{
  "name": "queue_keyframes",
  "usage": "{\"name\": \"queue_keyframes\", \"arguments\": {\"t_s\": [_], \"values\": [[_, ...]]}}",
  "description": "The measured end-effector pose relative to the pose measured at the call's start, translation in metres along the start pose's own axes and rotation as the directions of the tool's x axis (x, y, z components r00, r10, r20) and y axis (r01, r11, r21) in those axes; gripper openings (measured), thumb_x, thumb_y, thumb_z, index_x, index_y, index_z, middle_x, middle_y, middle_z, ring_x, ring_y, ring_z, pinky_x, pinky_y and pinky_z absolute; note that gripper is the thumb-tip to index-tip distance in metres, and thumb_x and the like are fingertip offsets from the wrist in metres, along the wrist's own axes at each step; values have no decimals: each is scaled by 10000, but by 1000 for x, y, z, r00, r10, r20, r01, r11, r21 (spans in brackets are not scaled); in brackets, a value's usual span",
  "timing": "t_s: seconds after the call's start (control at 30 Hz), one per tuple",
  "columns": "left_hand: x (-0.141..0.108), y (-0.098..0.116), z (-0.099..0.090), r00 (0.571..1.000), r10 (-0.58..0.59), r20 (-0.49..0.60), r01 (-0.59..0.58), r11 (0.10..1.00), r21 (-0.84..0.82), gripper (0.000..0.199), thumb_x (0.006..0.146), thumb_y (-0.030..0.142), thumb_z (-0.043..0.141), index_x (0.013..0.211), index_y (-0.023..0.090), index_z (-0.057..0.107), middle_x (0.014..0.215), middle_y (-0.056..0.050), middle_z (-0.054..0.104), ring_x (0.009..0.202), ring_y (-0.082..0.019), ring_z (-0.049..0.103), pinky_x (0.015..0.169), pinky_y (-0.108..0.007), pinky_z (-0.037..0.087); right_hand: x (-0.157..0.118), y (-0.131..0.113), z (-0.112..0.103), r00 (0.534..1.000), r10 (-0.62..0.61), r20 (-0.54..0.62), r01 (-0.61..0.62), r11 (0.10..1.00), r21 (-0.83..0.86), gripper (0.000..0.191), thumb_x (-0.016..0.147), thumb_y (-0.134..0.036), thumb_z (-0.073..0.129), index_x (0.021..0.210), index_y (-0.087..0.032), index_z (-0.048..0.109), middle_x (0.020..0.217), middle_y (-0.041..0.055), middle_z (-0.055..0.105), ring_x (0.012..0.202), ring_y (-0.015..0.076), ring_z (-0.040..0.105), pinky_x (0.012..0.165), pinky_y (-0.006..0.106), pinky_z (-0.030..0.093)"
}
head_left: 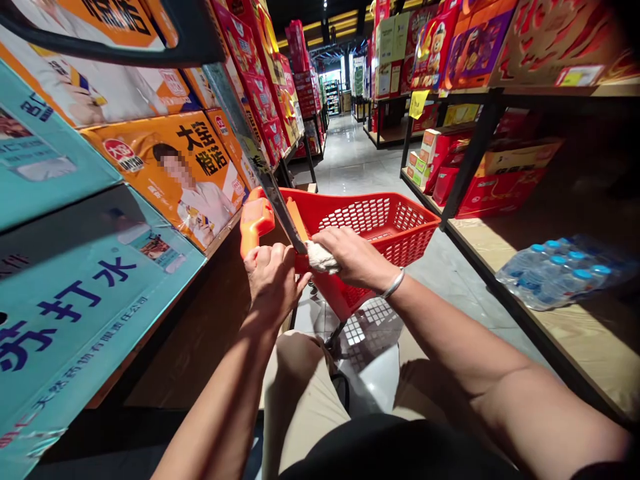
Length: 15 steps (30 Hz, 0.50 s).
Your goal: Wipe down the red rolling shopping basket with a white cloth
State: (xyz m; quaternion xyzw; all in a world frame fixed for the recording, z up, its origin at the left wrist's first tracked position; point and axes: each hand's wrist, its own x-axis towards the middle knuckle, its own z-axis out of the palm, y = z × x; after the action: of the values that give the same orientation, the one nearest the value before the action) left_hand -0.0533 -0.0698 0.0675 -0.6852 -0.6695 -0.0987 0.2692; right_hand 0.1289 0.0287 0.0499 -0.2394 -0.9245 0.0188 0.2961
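Observation:
A red plastic shopping cart [400, 217] with a perforated basket stands in front of me. At its near end, my left hand [273, 277] is closed over the edge, just below an orange plastic grip [257, 221]. My right hand [357, 257] is closed on a crumpled white cloth [321, 258]. The cloth touches the cart close to the lower end of a worn metal bar [270, 190]. This bar slants up to a black handle [200, 40] at the upper left. My palms and some fingertips are hidden.
Stacked orange drink cartons [170, 173] and light-blue cartons [100, 300] line the left side. On the right, a shelf [575, 340] holds a wrapped pack of water bottles [560, 270] and red boxes [495, 193]. A tiled aisle [345, 153] runs away between the shelves.

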Motion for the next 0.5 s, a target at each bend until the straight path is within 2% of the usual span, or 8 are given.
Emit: {"name": "queue_keyframes", "arguments": {"t_s": [0.07,0.17,0.27,0.37,0.43,0.5], "values": [[0,-3,2,1000,0,-10,0,1000,-26,315,894,430,607,1085,181,630,1039,-138,624,1038,-352,540,1030,-526,331,9,-10,3,997,-66,-27,66,997,25,323,933,-175,571,1255,-183,576,1238,109,609,1071,243,509,947,370,413],[-1,-10,5,999,25,-24,-25,1000,-3,309,907,440,589,1085,190,626,1030,-130,632,1006,-341,542,1013,-527,343,5,4,4,999,-40,-3,40,999,-9,273,922,-158,580,1190,-204,612,1205,100,619,1010,238,513,902,365,417],[-2,-14,6,999,42,-32,-41,999,31,313,921,466,583,1078,197,618,1020,-118,643,1000,-330,548,1001,-512,358,-15,42,2,986,152,66,-146,985,-89,309,849,-63,588,1119,-207,629,1147,91,626,922,226,513,801,338,409],[-1,-13,5,999,38,-26,-37,999,37,297,929,445,581,1084,194,612,1025,-115,645,992,-325,550,985,-511,368,-35,76,-1,924,370,96,-348,919,-186,322,816,-43,579,1096,-195,626,1132,104,622,868,223,510,767,333,400],[1,-11,5,999,36,-24,-35,999,38,288,938,424,568,1092,184,607,1043,-123,638,1009,-331,544,987,-521,366,-40,83,0,891,449,73,-425,879,-217,336,818,-59,575,1129,-178,614,1143,126,617,870,232,520,782,349,410],[3,-9,6,999,36,-26,-35,999,37,292,948,422,552,1098,177,601,1054,-130,628,1027,-337,536,994,-528,361,-37,74,3,899,437,31,-426,888,-174,408,807,-64,579,1205,-155,579,1170,144,612,919,251,537,819,368,427]]}}
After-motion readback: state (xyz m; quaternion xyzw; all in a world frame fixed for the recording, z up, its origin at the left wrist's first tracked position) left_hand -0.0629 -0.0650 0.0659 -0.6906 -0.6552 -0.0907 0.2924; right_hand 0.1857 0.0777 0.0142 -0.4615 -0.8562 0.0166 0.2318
